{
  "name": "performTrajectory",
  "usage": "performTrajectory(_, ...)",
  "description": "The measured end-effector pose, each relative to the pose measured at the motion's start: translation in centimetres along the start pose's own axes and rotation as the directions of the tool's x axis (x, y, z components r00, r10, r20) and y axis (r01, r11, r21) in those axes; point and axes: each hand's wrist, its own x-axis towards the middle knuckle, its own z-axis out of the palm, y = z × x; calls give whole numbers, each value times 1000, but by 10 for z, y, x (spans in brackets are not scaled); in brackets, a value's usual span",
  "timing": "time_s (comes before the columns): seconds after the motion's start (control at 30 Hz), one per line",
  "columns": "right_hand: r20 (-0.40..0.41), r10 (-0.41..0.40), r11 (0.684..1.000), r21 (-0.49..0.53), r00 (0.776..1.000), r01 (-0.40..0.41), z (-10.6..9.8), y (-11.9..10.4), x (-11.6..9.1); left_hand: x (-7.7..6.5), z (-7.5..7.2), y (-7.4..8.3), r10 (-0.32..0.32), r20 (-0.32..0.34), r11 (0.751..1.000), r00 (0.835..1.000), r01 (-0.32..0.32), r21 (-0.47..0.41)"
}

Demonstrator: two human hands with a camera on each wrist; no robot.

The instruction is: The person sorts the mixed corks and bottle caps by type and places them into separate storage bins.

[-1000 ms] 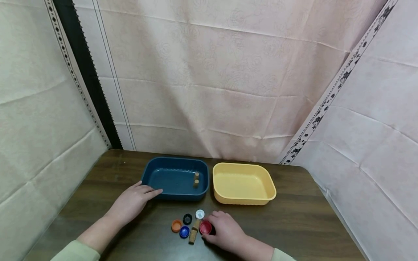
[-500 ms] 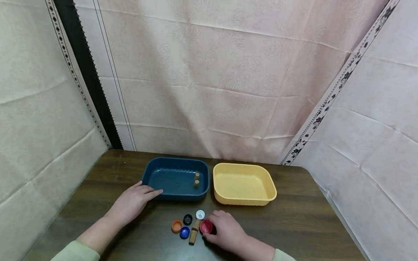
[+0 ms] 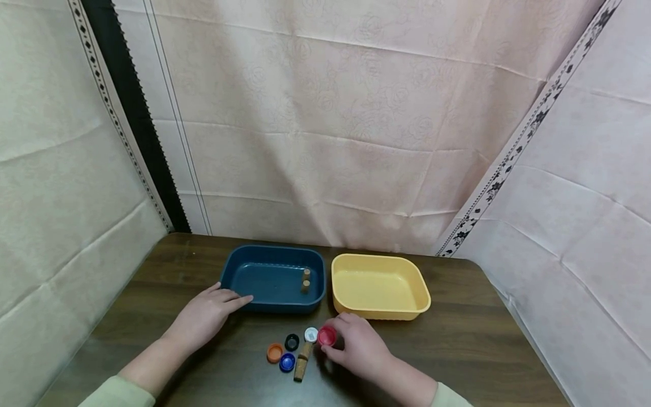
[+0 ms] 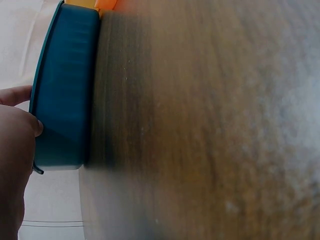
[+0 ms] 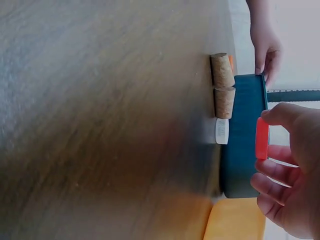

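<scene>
My right hand (image 3: 358, 346) pinches a red bottle cap (image 3: 327, 336) between thumb and fingers, raised over the table. In the right wrist view the red cap (image 5: 262, 138) shows edge-on, in front of the blue bin. At the blue bin's (image 3: 254, 306) near left corner, my left hand (image 3: 205, 314) grips the rim. The left wrist view has the thumb on the outer wall of the bin (image 4: 67, 85). Left of the red cap lie a white cap (image 3: 311, 334), a black cap (image 3: 292, 342), an orange cap (image 3: 274, 353), a blue cap (image 3: 287, 362) and two corks (image 3: 300, 368).
Two more corks (image 3: 306, 286) stand inside the blue bin, near its right wall. A yellow bin (image 3: 381, 315) sits right of it on the dark wooden table (image 3: 458, 339). Pale patterned cloth (image 3: 325, 113) hangs behind and along both sides.
My right hand has lifted the red cap and moved it slightly away from me, toward the bins. The left hand stays on the blue bin's rim.
</scene>
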Motion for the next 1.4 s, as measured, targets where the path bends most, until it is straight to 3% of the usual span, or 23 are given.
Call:
performTrajectory(0.23,-23,13,1000,0,1000,-13,-8,2,0,-1,0,0,-2,-4,1000,1000,2,-4)
performTrajectory(0.53,-110,18,1000,14,994,-16,-30,6,3,0,0,0,-1,-4,1000,1000,1,-2)
performTrajectory(0.83,-191,36,999,-34,981,-43,-42,10,7,-2,4,-2,41,-59,999,997,-41,-2)
performTrajectory(1.03,-222,42,999,-21,974,-48,-51,14,12,-2,3,-2,44,-59,999,997,-43,12)
performTrajectory(1.27,-224,87,995,-24,971,-94,-67,21,22,-2,3,-2,38,-47,999,998,-37,16)
performTrajectory(1.4,-183,145,989,-11,972,-149,-76,27,32,-1,2,-2,40,-48,999,998,-39,11)
